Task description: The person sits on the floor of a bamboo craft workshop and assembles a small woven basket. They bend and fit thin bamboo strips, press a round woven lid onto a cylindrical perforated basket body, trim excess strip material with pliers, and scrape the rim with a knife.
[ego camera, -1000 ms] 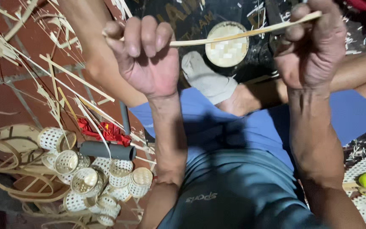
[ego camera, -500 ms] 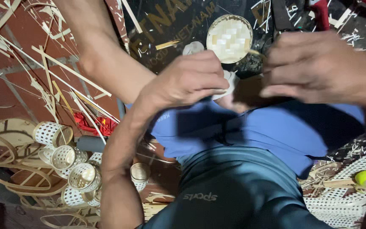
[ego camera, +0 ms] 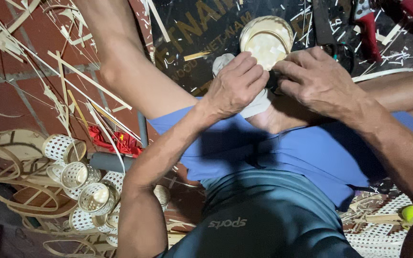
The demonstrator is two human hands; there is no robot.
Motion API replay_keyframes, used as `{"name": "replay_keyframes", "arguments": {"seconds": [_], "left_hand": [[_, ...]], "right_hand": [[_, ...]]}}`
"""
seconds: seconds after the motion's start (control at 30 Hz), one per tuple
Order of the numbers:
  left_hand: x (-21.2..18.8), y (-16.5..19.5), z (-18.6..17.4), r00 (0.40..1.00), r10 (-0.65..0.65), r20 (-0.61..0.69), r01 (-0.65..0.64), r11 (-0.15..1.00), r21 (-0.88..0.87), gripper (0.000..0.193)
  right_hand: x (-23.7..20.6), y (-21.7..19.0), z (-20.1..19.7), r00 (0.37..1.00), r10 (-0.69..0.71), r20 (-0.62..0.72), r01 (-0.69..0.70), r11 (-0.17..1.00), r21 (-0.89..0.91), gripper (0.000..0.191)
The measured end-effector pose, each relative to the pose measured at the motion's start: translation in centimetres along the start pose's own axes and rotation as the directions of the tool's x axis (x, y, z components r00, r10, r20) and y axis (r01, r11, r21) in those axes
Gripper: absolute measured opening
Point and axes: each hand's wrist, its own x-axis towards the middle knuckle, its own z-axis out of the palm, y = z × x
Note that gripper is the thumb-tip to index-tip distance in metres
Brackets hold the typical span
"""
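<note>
Red brick floor [ego camera: 29, 91], littered with splints. At upper centre we see left hand [ego camera: 235, 85] and right hand [ego camera: 314, 79] both closed on a small dark object [ego camera: 272, 80] below the round pale woven bamboo disc [ego camera: 266, 38]. Finished white woven cups [ego camera: 80, 184] lie lower left.

- One view only, from a camera worn on the person's head, so no second view shares the scene.
- It looks steeply down over the chest and lap onto the floor.
- It is close: the shorts [ego camera: 283, 157] fill the lower middle of the frame.
- Above the shorts, the left hand [ego camera: 235, 86] and right hand [ego camera: 319, 81] sit near the top centre.
- Left of the shorts, small woven baskets [ego camera: 80, 184] lie at the frame's lower left.
</note>
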Motion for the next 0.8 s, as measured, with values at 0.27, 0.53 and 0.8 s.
{"name": "replay_keyframes", "arguments": {"seconds": [0.27, 0.53, 0.8], "left_hand": [[0.7, -0.6, 0.5, 0.989, -0.137, 0.053, 0.137, 0.991, 0.006, 0.013], [0.5, -1.6, -0.5, 0.992, -0.02, 0.121, 0.02, 1.0, 0.002, 0.015], [1.3, -1.0, -0.1, 0.993, -0.09, 0.083, 0.084, 0.994, 0.071, 0.013]], "right_hand": [[0.5, 0.2, -0.5, 1.0, -0.005, -0.031, 0.007, 0.996, 0.085, 0.022], [1.2, 0.4, -1.1, 0.997, 0.039, -0.073, -0.037, 0.999, 0.036, 0.018], [1.4, 1.5, -0.7, 0.99, -0.001, -0.142, 0.024, 0.987, 0.159, 0.022]]}}
